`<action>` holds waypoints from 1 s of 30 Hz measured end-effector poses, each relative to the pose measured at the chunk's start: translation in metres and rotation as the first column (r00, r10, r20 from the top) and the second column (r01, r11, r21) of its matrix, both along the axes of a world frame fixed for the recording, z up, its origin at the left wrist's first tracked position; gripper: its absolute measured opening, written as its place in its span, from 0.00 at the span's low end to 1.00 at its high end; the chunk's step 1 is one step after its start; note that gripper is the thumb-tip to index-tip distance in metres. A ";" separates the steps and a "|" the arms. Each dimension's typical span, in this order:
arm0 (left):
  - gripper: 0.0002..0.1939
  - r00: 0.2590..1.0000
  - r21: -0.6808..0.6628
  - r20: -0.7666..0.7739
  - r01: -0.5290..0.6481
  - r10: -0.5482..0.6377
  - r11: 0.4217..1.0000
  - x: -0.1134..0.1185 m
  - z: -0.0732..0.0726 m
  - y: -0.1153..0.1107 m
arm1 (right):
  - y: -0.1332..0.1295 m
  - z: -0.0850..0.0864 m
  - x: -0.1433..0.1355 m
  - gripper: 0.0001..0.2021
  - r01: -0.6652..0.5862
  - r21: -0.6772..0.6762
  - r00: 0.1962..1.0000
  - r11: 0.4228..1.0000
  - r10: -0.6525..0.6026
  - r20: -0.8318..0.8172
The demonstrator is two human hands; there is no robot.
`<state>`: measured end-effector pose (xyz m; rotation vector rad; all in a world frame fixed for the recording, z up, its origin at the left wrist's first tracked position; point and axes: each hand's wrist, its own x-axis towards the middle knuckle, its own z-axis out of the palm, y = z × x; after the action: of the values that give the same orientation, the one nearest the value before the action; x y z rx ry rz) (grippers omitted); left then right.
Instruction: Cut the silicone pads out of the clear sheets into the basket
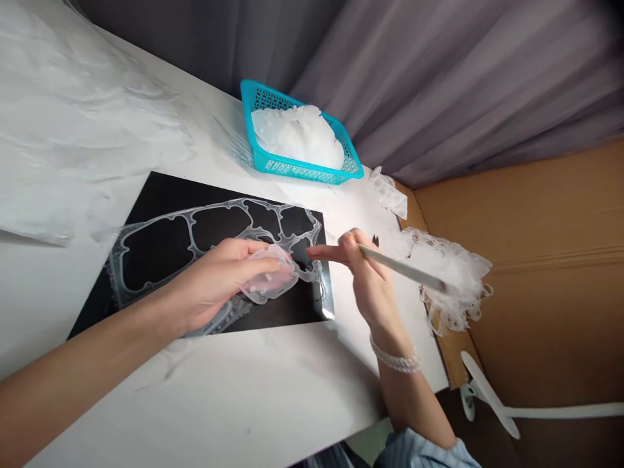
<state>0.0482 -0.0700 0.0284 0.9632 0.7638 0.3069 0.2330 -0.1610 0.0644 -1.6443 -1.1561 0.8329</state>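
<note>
My left hand [219,276] grips a small translucent silicone piece [273,281] over the right part of a black mat [160,257]. A clear silicone frame [195,227] with several cut-out openings lies on that mat. My right hand [365,273] holds a thin white stick tool [404,270] like a pen, index finger pointing left towards the piece. Its tip is hidden behind the fingers.
A teal basket [292,168] heaped with translucent white pieces stands at the back of the white table [234,390]. A pile of silicone scraps [453,279] lies at the right edge, a smaller bit [390,192] behind it. Cardboard [546,260] and a grey curtain [439,78] close the right side.
</note>
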 end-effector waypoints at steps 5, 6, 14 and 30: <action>0.14 0.997 0.102 -0.083 0.008 0.000 0.995 -0.002 -0.004 0.000 | 0.022 -0.026 0.002 0.22 -0.131 -0.193 0.988 0.972 0.113 -0.101; 0.14 0.996 0.114 -0.089 0.004 0.006 0.993 -0.003 -0.004 0.000 | 0.025 -0.029 0.000 0.24 -0.158 -0.180 0.980 0.971 0.132 -0.149; 0.12 0.983 0.208 -0.178 -0.012 0.050 0.978 0.000 0.001 0.000 | 0.026 -0.029 -0.014 0.27 -0.118 -0.034 0.911 0.992 0.095 -0.402; 0.17 0.922 0.230 -0.191 -0.291 0.337 0.928 -0.005 0.003 -0.007 | 0.024 -0.050 0.006 0.20 0.136 0.149 0.990 0.979 -0.132 -0.040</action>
<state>0.0430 -0.0775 0.0312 1.0736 1.1201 0.5699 0.2392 -0.1371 0.0143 -1.5608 -1.0488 0.6659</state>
